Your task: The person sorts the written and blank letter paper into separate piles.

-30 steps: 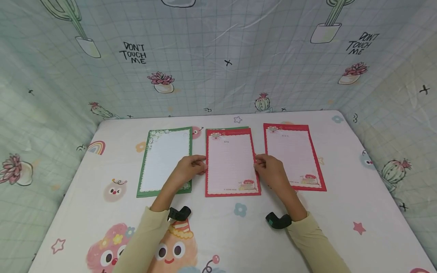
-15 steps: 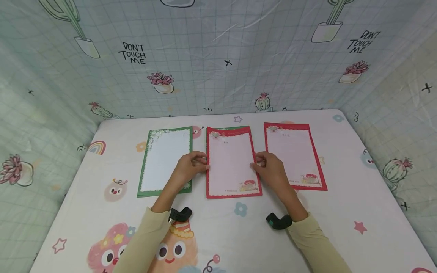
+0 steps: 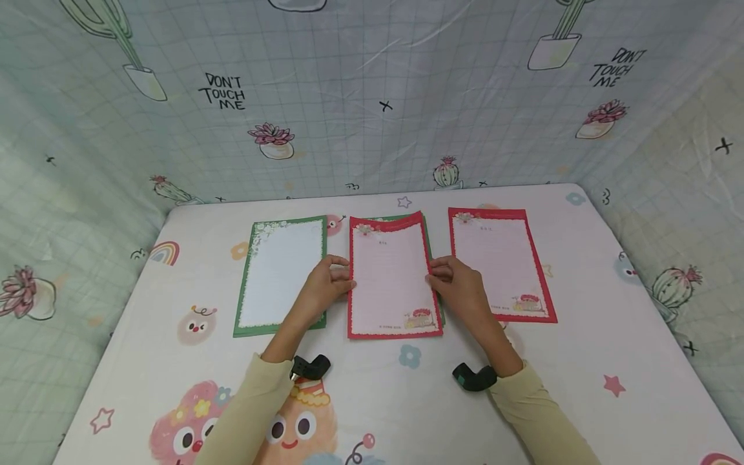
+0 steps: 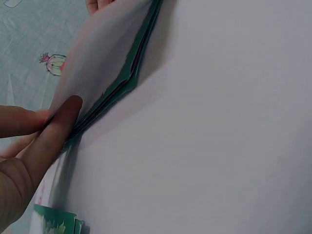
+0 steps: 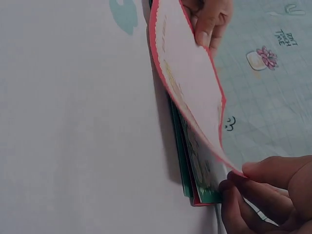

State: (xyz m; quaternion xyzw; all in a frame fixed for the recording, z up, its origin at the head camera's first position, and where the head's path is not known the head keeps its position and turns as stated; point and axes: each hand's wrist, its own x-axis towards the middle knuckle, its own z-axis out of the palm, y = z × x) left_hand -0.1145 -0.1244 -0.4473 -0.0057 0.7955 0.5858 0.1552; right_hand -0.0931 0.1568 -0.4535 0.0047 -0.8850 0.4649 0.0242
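Now the left hand and right hand pinch the middle red-bordered sheet — flat earlier, bowed now — above a green-bordered sheet.

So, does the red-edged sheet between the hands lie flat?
No: the right wrist view shows this sheet curving above green-edged paper.

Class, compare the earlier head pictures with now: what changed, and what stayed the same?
The middle red-bordered sheet, flat a second ago, now curves up and sits slightly further left, uncovering green-edged paper beneath on its right. The left hand and right hand stay at its sides. The left green-bordered sheet and right red-bordered sheet haven't moved.
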